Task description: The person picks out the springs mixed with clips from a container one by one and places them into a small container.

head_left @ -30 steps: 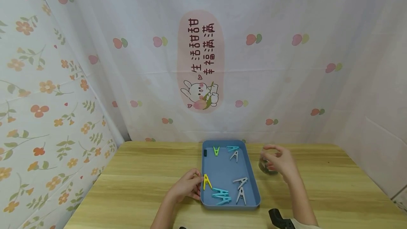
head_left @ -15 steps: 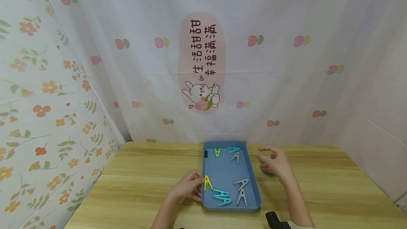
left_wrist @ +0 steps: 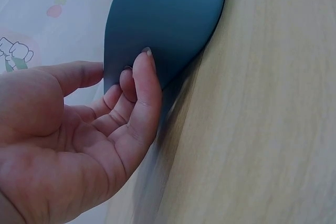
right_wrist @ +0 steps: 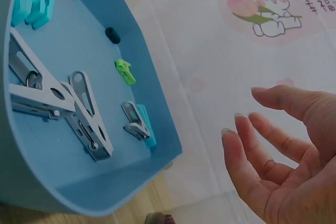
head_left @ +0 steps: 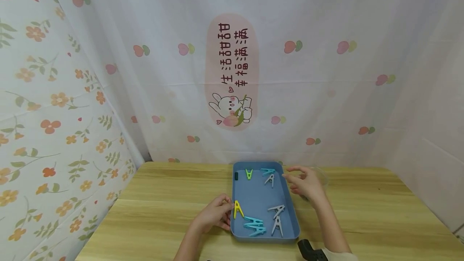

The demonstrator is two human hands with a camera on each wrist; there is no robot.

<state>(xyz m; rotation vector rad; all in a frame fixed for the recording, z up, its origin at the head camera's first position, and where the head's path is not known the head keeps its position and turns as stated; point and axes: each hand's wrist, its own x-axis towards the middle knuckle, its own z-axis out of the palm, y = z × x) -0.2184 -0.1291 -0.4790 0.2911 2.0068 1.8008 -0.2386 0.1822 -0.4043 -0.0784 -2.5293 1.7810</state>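
My left hand (head_left: 217, 212) pinches the left wall of a blue tray (head_left: 266, 240). In the left wrist view its thumb meets the rim and the fingers lie against the outer wall (left_wrist: 163, 14). My right hand (head_left: 306, 184) hovers by the tray's right rim, fingers loosely bent and apart, holding nothing. Inside the tray, a yellow clothespin (head_left: 237, 209), teal clothespins (head_left: 255, 230) and grey clothespins (head_left: 277, 226) lie at the near end. A green clothespin (head_left: 249, 174), a teal one (head_left: 268, 170) and a grey one (head_left: 270, 180) lie at the far end.
A clear round container (head_left: 324, 175) stands right of the tray, mostly hidden behind my right hand. A small dark green piece (head_left: 236, 176) lies at the tray's far left. The wooden table (head_left: 166, 204) ends at a patterned curtain (head_left: 174, 104).
My right hand has moved left, from over the clear container to the tray's right rim. The left hand stays on the tray wall, and the clothespins lie as before.
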